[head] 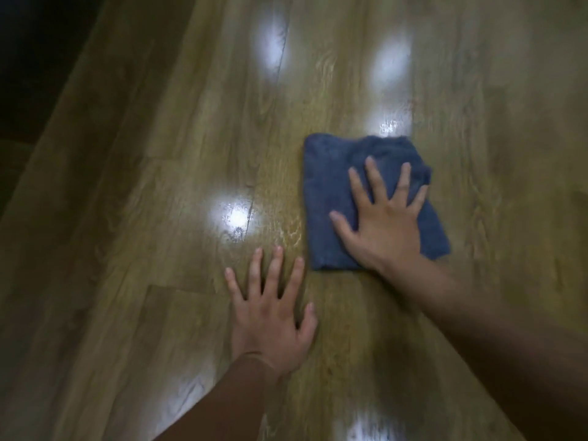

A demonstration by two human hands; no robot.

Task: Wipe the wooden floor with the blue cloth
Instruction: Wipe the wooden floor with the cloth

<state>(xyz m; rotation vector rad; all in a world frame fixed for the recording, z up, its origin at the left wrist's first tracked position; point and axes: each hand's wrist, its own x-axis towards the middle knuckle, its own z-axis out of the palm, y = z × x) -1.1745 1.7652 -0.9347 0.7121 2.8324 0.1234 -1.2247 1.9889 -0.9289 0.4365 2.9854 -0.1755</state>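
Bare wooden floor lies on all sides of the folded blue cloth. The right hand presses flat on its near right part, fingers spread and straight. The cloth's long axis runs away from the person. The left hand rests flat on the floor beside it, fingers straight, holding nothing.

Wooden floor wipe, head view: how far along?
Done: a damp, streaky sheen just left of the folded blue cloth suggests that strip was wiped. In hand: right hand presses flat on the cloth; left hand braces open on the brown wooden floor. Left: the outer planks show no such streaks, so probably most of it.
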